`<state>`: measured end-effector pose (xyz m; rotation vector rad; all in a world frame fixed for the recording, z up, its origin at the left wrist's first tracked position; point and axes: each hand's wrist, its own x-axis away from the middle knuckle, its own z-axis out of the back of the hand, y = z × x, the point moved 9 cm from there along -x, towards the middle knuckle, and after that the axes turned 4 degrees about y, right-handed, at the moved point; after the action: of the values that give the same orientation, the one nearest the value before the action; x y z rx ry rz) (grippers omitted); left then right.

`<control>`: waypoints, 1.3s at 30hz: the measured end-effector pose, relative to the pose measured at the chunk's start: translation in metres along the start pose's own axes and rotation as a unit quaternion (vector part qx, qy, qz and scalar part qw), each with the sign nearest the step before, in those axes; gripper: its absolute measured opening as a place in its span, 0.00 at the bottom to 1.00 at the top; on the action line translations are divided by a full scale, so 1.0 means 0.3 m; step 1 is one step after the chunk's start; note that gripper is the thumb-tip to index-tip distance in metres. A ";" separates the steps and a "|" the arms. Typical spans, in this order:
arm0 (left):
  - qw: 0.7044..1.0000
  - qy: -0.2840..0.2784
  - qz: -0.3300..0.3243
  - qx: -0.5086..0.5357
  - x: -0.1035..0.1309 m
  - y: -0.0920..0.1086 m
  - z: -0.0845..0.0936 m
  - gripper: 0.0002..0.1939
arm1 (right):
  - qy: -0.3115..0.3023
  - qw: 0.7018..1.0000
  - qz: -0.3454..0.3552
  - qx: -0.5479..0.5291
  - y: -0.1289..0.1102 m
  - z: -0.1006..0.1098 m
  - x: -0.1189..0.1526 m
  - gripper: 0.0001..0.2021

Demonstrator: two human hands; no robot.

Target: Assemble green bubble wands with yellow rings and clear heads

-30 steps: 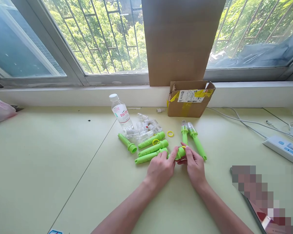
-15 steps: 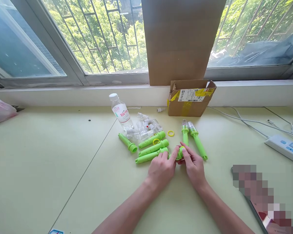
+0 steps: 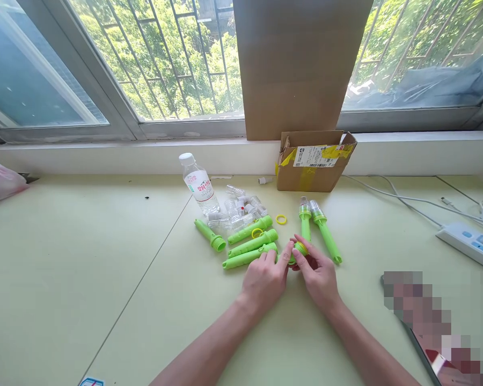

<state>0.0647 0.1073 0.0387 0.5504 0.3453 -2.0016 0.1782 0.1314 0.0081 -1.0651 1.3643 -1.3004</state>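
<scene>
Thumb of the right hand (image 3: pixel 320 276) has slid left, pinching the green tube (image 3: pixel 292 261) by its yellow ring (image 3: pixel 301 247); left hand (image 3: pixel 265 276) pinches too, likely keeping it still, right of the other tubes (image 3: pixel 245 260).

A narrow lane is offered between the caps (image 3: pixel 258 206) and the capped tubes (image 3: pixel 327 238), interrupted by the ring (image 3: pixel 280 216) and closed off behind by the box (image 3: pixel 326 180).

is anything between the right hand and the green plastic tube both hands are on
Nothing visible stands between them: the right hand touches the green plastic tube directly, at the end with the thin yellow ring. The left hand holds it too.
</scene>
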 end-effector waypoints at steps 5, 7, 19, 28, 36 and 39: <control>1.000 -0.004 0.002 -0.001 0.000 -0.001 -0.002 0.24 | 0.004 1.000 -0.014 -0.006 0.007 0.002 0.001 0.23; 1.000 -0.007 0.008 0.002 -0.001 -0.002 -0.004 0.24 | 0.003 1.000 -0.023 -0.017 0.010 0.000 0.001 0.25; 0.999 0.000 0.030 0.029 -0.001 -0.004 0.006 0.23 | 0.023 0.999 0.018 0.037 -0.002 0.007 0.014 0.22; 0.999 0.011 0.027 0.026 0.001 -0.004 0.004 0.22 | 0.034 0.999 0.021 -0.001 -0.003 0.011 0.020 0.18; 1.000 0.003 0.025 0.017 -0.001 -0.004 0.001 0.22 | 0.025 0.999 0.004 -0.037 0.012 0.010 0.011 0.17; 0.999 -0.004 0.026 0.020 -0.002 -0.005 0.000 0.22 | 0.024 0.999 0.005 -0.038 0.006 0.009 0.010 0.18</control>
<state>0.0636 0.1084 0.0389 0.5709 0.2846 -1.9631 0.1804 0.1281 0.0061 -1.0833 1.4633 -1.2826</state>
